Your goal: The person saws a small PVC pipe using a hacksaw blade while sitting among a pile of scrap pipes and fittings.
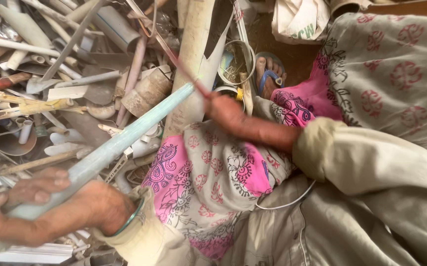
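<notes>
My left hand (pixel 23 204) at the lower left grips the near end of a long pale blue-grey plastic pipe (pixel 124 135), which slants up and to the right over the scrap pile. My right hand (pixel 223 111) in the middle is closed around a thin reddish rod (pixel 174 54) that runs up and left, crossing just above the pipe's far end. Below both hands lies my lap in pink and beige patterned cloth (pixel 208 172). A green bangle (pixel 130 219) circles my left wrist.
A heap of broken plastic pipes and scrap (pixel 65 64) fills the left and top. A wide cream split pipe (pixel 194 59) stands up the middle. A foot in a blue sandal (pixel 268 74) rests on brown ground beside a round can (pixel 233 61). A white sack (pixel 300 19) lies at the top.
</notes>
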